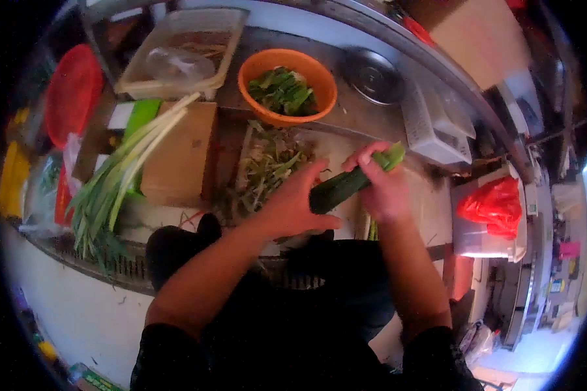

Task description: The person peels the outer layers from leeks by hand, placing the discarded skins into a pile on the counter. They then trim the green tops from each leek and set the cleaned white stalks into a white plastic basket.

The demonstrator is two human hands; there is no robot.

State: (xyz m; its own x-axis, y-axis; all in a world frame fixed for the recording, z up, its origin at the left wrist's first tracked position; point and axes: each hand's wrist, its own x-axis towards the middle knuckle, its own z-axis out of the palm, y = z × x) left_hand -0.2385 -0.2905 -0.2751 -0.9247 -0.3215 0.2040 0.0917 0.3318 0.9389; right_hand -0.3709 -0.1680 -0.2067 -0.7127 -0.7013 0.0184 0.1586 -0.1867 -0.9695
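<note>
A long, dark green vegetable (338, 191), shaped like a cucumber with a paler green tip, slants up to the right in front of me. My right hand (385, 186) has its fingers wrapped round the upper part, close to the pale tip. At the lower end, my left hand (295, 201) is open, thumb and fingers spread on either side of the vegetable. Beneath and beyond my left hand lies a heap of leafy scraps (270, 159). An orange bowl (329, 111) with green leafy pieces in it stands farther back.
Long green onions (127, 159) lie across a cardboard box (176, 156) at left. Behind it sits a plastic bin (222, 81) with a clear bag. A round dark lid (375, 77) and a white basket (430, 130) are back right. A red bag (496, 207) tops a white bucket (473, 238).
</note>
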